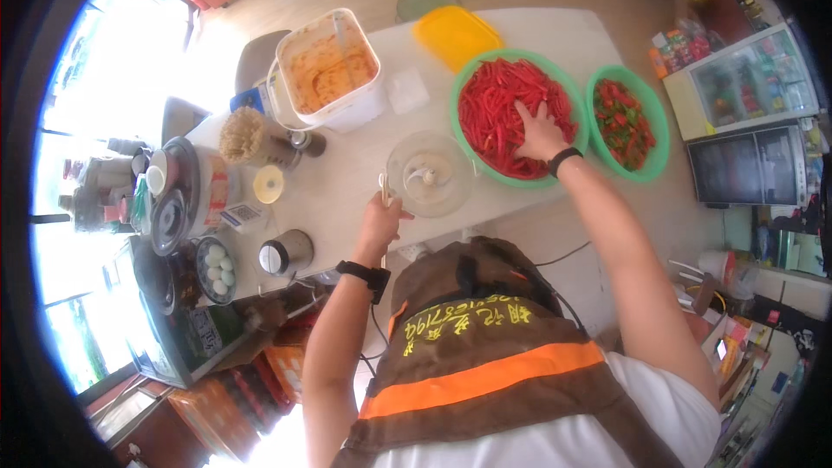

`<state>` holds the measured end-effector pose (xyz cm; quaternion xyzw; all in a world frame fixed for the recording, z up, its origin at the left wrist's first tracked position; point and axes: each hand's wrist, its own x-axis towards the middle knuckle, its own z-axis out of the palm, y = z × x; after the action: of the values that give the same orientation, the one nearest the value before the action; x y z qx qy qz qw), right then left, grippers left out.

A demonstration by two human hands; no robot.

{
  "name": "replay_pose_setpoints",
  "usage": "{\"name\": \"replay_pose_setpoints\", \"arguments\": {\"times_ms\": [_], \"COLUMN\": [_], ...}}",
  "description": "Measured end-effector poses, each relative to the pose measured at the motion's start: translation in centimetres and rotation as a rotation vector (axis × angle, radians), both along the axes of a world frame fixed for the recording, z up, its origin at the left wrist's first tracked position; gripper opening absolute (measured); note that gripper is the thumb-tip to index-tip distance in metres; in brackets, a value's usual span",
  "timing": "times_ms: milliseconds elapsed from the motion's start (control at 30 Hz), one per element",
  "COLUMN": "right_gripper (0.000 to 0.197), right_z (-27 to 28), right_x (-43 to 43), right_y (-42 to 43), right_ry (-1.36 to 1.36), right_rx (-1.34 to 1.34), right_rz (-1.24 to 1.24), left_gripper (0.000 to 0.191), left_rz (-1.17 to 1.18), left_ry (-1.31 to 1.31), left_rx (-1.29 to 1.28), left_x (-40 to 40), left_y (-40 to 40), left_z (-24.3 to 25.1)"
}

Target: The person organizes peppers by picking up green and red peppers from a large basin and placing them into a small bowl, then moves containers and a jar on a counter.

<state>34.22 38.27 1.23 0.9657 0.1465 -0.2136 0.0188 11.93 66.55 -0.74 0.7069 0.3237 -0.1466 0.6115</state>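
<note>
My right hand point(541, 130) rests with spread fingers on the red chili peppers point(497, 107) heaped in a large green plastic basin point(463, 136). Whether its fingertips grip any peppers cannot be told. At the table's near edge, my left hand point(382, 224) is closed around a thin, pale utensil point(384, 187), perhaps chopsticks; its lower part is mostly hidden. Just right of that hand stands a clear food-processor bowl point(448, 198) with a blade point(427, 175) at its centre. To the far right, a smaller green basin point(661, 120) holds cut red and green peppers point(623, 123).
A white tub point(357, 110) of orange-red paste and a yellow lid point(458, 36) lie towards the table's point(325, 188) far side. On the left are a container of wooden sticks point(242, 136), a metal-sided appliance part point(286, 252) and a bowl of eggs point(216, 271). Cables hang below the near edge.
</note>
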Motion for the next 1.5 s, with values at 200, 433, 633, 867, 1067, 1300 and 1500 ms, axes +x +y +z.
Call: {"name": "replay_pose_setpoints", "arguments": {"times_ms": [200,433,633,867,1067,1300,1500], "right_gripper": [0.090,0.066,0.055,0.054,0.051,0.044,0.047], "right_z": [-0.5,-0.8,-0.2,1.0,6.3,12.6,9.1], "right_x": [0.9,1.7,3.4,5.6,3.7,-2.9,-6.9], "right_y": [-2.1,-3.2,-3.7,-3.5,-1.8,4.7,11.3], "right_ry": [0.010,0.055,-0.068,-0.136,-0.175,-0.096,0.185], "right_rx": [0.194,0.371,0.523,0.589,0.739,0.706,0.593], "right_rz": [0.048,0.100,0.115,0.178,0.279,0.503,0.612], "left_gripper": [0.039,0.037,0.031,0.026,0.029,0.036,0.033], "left_rz": [-0.085,-0.050,0.079,0.159,0.196,0.185,0.196], "left_ry": [0.114,0.040,0.005,0.005,0.003,-0.002,-0.013], "left_rx": [-0.107,-0.157,-0.203,-0.271,-0.280,-0.301,-0.336], "left_x": [-1.2,-3.8,-5.3,-6.0,-7.2,-7.2,-7.0], "left_y": [1.4,3.6,4.2,4.2,4.4,4.3,4.0], "left_z": [1.4,3.3,5.5,5.2,4.6,3.5,3.1]}}
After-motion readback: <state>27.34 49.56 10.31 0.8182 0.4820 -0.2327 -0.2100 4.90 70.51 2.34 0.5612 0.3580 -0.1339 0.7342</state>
